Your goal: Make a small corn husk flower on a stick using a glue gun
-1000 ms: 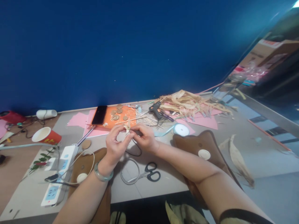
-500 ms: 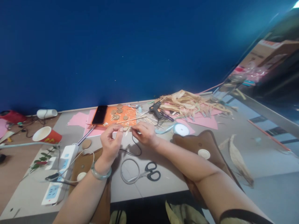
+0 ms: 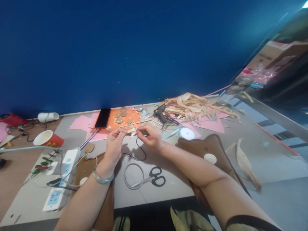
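Note:
Between my fingertips, above the middle of the table, is a small pale piece of dried corn husk. My left hand pinches its left end, and a bangle circles that wrist. At its right side, my right hand is closed with thumb and fingertips on the husk. The fingers partly hide the piece. Just beyond the hands lies an orange sheet with several round tan discs. Scissors with dark handles rest nearer to me, their blades crossing a round grey ring.
A black glue gun lies beside a heap of dried husks. A ribbon roll is right of my hands. Brown cushions lie under my forearms. Left are a phone, a paper cup and a corded power strip.
My left hand has turned slightly and its fingers are closer together. My right hand has shifted a little, and more of the husk piece shows between the hands.

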Demonstrator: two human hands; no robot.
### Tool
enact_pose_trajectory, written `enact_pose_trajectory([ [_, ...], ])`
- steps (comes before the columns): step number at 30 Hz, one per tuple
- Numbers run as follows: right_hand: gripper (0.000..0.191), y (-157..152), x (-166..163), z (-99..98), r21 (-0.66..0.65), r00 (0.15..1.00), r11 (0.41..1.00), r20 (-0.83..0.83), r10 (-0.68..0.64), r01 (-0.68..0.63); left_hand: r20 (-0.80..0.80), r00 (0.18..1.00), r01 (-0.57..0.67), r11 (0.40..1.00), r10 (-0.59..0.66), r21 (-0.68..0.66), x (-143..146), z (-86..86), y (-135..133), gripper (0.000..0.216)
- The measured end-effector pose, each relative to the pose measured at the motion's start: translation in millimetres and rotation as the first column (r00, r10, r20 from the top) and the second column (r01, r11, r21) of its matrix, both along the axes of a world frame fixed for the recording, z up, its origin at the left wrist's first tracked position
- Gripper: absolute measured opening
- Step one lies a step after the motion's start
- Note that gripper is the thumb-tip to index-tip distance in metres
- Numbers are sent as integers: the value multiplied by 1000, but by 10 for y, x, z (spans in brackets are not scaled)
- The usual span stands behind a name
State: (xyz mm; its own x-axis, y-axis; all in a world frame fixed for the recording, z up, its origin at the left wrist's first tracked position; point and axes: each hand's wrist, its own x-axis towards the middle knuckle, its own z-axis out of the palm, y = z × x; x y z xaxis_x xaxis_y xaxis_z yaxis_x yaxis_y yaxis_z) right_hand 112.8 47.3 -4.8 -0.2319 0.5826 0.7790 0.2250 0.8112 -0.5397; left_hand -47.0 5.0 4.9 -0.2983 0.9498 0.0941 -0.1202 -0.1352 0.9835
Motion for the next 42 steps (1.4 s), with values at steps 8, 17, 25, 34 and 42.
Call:
enact_pose_trajectory([
  [8, 10, 100, 2, -5, -118, 994, 989, 50, 93, -87, 159, 984, 82, 996, -78, -21, -3, 103, 4, 14],
  [17, 12, 111, 8, -31, -160, 981, 975, 90, 172, -157, 94, 994, 52, 998, -55, 28, -4, 87, 2, 18],
  [25, 14, 115, 13, 23, -412, 979, 889, -45, 201, -201, 206, 970, 138, 990, -128, -32, -18, 78, 13, 21],
  [34, 17, 190, 52, 64, -598, 895, 685, -137, 425, -417, 151, 985, 85, 996, -87, 21, -39, 71, 3, 16],
  [42, 32, 209, -2, 5, -676, 827, 490, -360, 431, -550, 229, 973, 9, 998, -25, 67, -19, 87, 44, 25],
])
